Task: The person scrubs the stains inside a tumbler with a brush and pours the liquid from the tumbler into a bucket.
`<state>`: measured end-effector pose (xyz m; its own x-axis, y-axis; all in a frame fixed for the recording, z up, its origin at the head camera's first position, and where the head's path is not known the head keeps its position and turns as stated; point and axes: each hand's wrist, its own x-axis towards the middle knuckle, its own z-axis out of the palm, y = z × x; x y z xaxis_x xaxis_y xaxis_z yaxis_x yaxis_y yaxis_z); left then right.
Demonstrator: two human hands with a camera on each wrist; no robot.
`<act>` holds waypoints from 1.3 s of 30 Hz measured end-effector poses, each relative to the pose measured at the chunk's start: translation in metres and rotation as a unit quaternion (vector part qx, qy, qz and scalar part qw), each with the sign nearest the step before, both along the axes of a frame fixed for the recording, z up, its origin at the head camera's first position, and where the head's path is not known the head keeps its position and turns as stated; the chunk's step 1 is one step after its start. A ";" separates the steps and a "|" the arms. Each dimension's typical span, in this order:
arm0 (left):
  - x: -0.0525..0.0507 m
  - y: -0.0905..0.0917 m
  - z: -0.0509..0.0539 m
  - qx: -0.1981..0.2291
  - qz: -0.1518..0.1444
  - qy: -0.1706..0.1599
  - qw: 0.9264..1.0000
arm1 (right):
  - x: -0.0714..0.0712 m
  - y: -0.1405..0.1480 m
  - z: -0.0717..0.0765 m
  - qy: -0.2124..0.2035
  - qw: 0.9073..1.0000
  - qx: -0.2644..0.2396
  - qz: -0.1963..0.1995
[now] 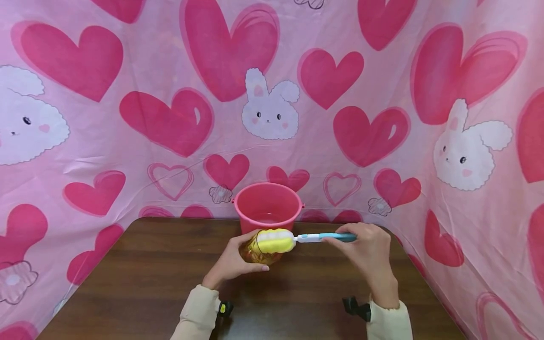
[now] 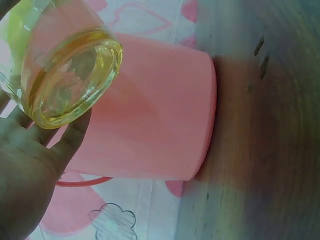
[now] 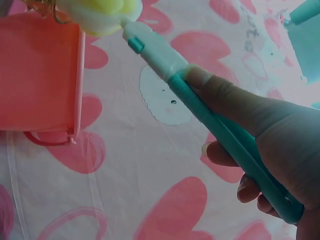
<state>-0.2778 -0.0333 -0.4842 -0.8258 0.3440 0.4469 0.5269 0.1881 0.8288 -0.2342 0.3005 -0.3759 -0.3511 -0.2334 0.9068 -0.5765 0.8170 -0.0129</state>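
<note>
An amber-tinted glass cup (image 1: 250, 253) is tilted on its side in my left hand (image 1: 231, 264), its thick round base (image 2: 75, 82) showing in the left wrist view. Fingers and thumb grip it from either side. My right hand (image 1: 369, 248) holds a bottle brush by its teal handle (image 3: 220, 127), thumb along the top and fingers underneath. The yellow and white sponge head (image 1: 276, 241) sits at the cup's mouth, partly inside it. How deep the sponge reaches is hard to see. Both hands are raised above the table, in front of the bucket.
Behind the cup stands a pink bucket (image 1: 241, 219) with some water at its bottom, near the back edge of the brown wooden table (image 1: 297, 293). A pink cloth (image 1: 314, 141) with hearts and rabbits hangs around the back and sides. Small wet drops (image 2: 264, 66) mark the tabletop.
</note>
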 end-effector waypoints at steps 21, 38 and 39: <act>0.001 0.001 0.007 0.049 -0.089 0.007 0.995 | -0.005 0.003 -0.005 -0.088 0.992 -0.072 0.054; 0.008 0.004 0.011 0.011 -0.035 0.009 0.999 | -0.001 -0.014 -0.006 -0.059 0.998 -0.007 0.038; 0.008 0.004 0.010 0.009 -0.033 0.009 0.999 | 0.000 -0.016 -0.006 -0.058 0.998 -0.003 0.037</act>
<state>-0.2696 -0.0295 -0.4739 -0.7929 0.3899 0.4683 0.5529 0.1375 0.8218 -0.2346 0.2849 -0.3821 -0.4361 -0.2573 0.8623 -0.6291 0.7724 -0.0876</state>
